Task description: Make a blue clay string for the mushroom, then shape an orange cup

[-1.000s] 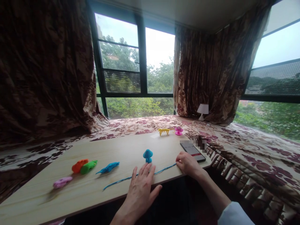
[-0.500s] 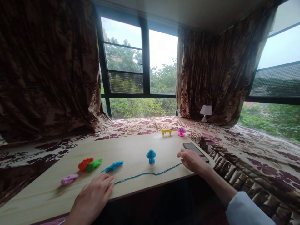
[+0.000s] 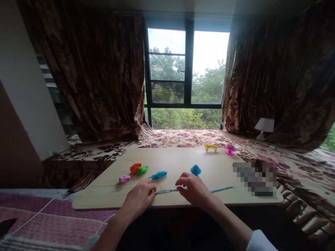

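Note:
A thin blue twisted strand (image 3: 222, 189), like clay or cord, lies across the front of the wooden board (image 3: 104, 190). At its left end, my left hand (image 3: 138, 198) rests with curled fingers, thumb and fingertips closed on the strand. My right hand (image 3: 197, 191) hovers over the strand's middle, fingers bent and thumb apart, hiding part of it. The strand's right end lies free. Just behind my right hand stands a blue mushroom shape (image 3: 195, 169), its stem partly covered. A flat blue lump (image 3: 158, 175) lies beyond my left hand.
Left on the board sit orange (image 3: 135, 168), green (image 3: 142, 170) and pink (image 3: 124, 179) lumps. Along the back are a yellow legged figure (image 3: 210, 148) and a magenta mushroom-like piece (image 3: 230, 150). A blurred-out object (image 3: 255, 179) lies right; a small lamp (image 3: 264, 126) stands beyond.
My right hand has let go of the strand's right end and moved left to its middle. My left hand stays at the left end. The view has turned left.

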A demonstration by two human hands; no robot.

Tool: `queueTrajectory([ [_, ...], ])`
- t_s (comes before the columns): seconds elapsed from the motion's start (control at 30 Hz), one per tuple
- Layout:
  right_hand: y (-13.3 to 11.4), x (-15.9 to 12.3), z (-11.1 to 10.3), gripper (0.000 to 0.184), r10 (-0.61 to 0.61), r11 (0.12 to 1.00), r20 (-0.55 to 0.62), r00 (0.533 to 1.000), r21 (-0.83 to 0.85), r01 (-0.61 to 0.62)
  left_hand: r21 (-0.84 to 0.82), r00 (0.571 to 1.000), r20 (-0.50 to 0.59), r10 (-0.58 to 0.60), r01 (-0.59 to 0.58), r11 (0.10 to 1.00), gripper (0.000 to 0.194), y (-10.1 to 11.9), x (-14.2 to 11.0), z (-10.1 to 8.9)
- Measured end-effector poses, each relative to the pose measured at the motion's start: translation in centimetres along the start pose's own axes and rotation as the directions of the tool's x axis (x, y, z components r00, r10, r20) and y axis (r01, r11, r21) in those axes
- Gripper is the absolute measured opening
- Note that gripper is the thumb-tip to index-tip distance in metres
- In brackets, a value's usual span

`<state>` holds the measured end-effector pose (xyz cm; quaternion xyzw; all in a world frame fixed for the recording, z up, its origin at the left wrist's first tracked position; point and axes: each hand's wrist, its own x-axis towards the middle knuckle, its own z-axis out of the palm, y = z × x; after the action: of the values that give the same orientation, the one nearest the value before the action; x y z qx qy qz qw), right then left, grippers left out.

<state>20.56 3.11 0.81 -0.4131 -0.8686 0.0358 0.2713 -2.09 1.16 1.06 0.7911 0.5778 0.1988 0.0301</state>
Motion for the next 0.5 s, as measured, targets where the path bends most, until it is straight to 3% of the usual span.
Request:
queueTrajectory([
  [0.1,-2.1,3.0,3.8,0.014,-0.024,1.000,0.032,0.999,-0.001,0.024,-0.057,0.999,0.032,-0.007,0.009,0.998,0.021,0.0,-0.1,-0.3],
  [0.2,-3.2,4.8,5.9,0.012,-0.026,1.000,0.058,0.998,-0.013,0.026,-0.095,1.000,0.026,-0.012,0.015,0.995,0.021,-0.5,-0.1,-0.5],
  [0.37,-3.0,4.5,5.6,0.017,-0.031,0.999,0.084,0.996,-0.033,0.034,-0.154,0.999,-0.026,-0.033,0.029,0.988,0.025,-1.2,-0.1,-0.4],
  [0.5,-2.2,3.7,4.6,0.020,-0.020,0.999,0.095,0.995,-0.034,0.024,-0.180,0.996,-0.038,-0.085,0.077,0.981,0.025,-0.5,0.1,-0.3],
])
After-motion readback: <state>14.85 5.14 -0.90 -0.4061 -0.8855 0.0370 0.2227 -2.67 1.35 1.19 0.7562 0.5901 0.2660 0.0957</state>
